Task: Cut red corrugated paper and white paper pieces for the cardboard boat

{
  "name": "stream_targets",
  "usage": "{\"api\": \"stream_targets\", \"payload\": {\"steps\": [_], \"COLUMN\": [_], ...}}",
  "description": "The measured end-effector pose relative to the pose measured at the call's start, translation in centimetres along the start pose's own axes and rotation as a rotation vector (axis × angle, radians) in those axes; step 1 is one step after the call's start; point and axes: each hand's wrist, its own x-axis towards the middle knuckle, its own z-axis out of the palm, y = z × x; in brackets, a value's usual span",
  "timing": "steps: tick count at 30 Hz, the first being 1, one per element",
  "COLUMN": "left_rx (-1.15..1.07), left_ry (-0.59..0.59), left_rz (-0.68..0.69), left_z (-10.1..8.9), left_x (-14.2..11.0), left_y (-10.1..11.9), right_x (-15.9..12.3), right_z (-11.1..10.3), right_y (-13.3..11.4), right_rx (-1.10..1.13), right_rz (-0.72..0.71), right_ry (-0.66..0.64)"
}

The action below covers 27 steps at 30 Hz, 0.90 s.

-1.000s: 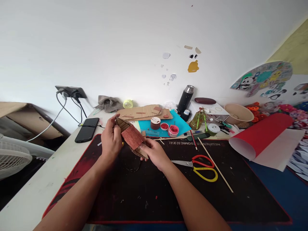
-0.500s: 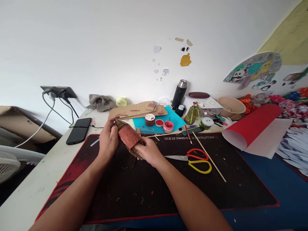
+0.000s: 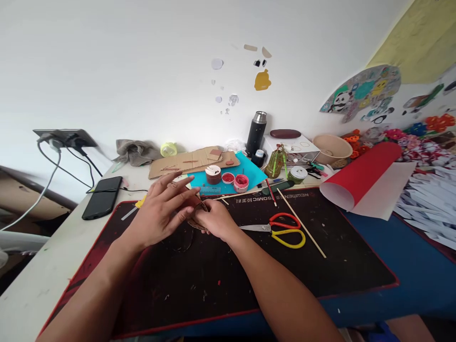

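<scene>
My right hand (image 3: 218, 219) grips cardboard piece (image 3: 195, 224) above mat (image 3: 192, 285), left of scissors (image 3: 263, 228); my left hand (image 3: 156, 213) open, fingers spread, hiding part. Red-brown layer (image 3: 194, 201) seems already on; what remains, I cannot tell.

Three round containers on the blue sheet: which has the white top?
The leftmost, the brown container; the shallow middle container and pink rightmost container both show red inside.

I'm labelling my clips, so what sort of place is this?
Likely a craft desk, perhaps at home: there are red-and-yellow-handled scissors, cut cardboard sheets and rolled red paper.
</scene>
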Motion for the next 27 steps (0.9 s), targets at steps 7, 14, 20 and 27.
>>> {"api": "stream_targets", "payload": {"steps": [7,14,20,27], "left_rx": [-0.077,-0.136,-0.150,-0.140], "left_ry": [-0.097,-0.140,-0.216,-0.286], "left_rz": [-0.012,-0.077,-0.111,-0.085], "left_z": [0.2,0.4,-0.2,-0.7], "left_x": [0.1,0.2,-0.2,-0.8], "left_y": [-0.4,-0.1,-0.3,-1.1], "right_x": [0.1,0.3,0.3,0.3], "right_z": [-0.6,-0.8,-0.9,-1.2], "right_y": [-0.1,0.0,0.0,-0.1], "right_rx": [-0.013,-0.004,-0.018,-0.068], "right_rz": [0.009,-0.019,0.001,0.008], "right_ry": [0.009,0.020,0.001,-0.013]}}
